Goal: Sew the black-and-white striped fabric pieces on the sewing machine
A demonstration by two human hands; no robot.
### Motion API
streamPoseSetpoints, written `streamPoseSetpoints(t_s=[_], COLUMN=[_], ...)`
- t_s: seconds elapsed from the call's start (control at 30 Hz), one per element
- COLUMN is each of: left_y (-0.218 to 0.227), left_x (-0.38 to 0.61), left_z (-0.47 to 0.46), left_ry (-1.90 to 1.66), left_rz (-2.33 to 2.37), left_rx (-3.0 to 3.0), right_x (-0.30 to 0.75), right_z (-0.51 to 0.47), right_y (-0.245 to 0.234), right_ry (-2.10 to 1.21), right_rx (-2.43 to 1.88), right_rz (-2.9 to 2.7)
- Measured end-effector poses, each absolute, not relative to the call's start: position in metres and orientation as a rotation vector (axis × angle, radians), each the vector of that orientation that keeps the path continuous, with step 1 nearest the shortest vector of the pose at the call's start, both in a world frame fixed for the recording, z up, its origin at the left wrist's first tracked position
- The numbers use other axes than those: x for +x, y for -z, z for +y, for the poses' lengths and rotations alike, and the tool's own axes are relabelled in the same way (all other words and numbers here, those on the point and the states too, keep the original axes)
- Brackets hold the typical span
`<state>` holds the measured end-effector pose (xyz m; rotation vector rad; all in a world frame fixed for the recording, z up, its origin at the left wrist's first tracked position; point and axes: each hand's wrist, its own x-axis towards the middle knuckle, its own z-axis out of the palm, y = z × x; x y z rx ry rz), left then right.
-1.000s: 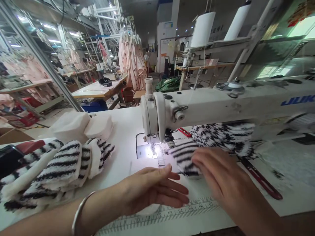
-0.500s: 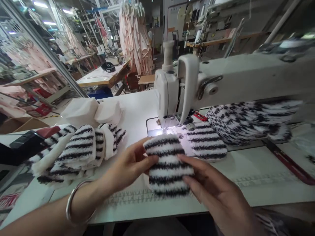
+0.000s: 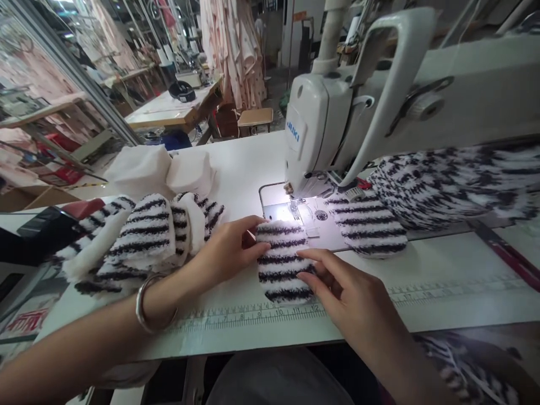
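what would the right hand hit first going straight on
The striped fleecy fabric piece comes first; the right hand seems to be touching it. Beyond it, the left hand looks roughly in line, though depth is hard to judge.

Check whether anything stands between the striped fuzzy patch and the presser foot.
Nothing visible does: only the lit machine bed lies between the striped fuzzy patch and the presser foot.

Striped plush piece [image 3: 283, 275]: edges partly covered by left hand [image 3: 228, 253] and right hand [image 3: 350, 287]; underside not seen. Right of grip, black-and-white pile [image 3: 447, 185] blurred, cut off by frame edge. Below grip, patterned cloth [image 3: 464, 365] also cut off, its kind not determinable.
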<state>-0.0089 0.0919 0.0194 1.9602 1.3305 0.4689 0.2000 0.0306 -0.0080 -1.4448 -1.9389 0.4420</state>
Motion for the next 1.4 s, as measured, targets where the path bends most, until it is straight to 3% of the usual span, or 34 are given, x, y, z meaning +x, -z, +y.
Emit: streamPoseSetpoints(t_s=[0.5,1.1,1.4], left_y=[-0.015,-0.003,-0.022], left_x=[0.006,0.020,0.024], left_z=[0.104,0.124,0.094], left_ry=[-0.429,-0.528,-0.597], left_rz=[1.410,1.380,1.046], left_rx=[2.391,2.308,2.685], right_x=[0.193,0.198,0.202], right_z=[0.026,0.022,0.034], right_y=[0.021,0.029,0.030], right_ry=[-0.238,-0.062,0.295], right_rx=[-1.391,-1.376,-1.382], right_rz=[-2.081,-2.065,-2.170])
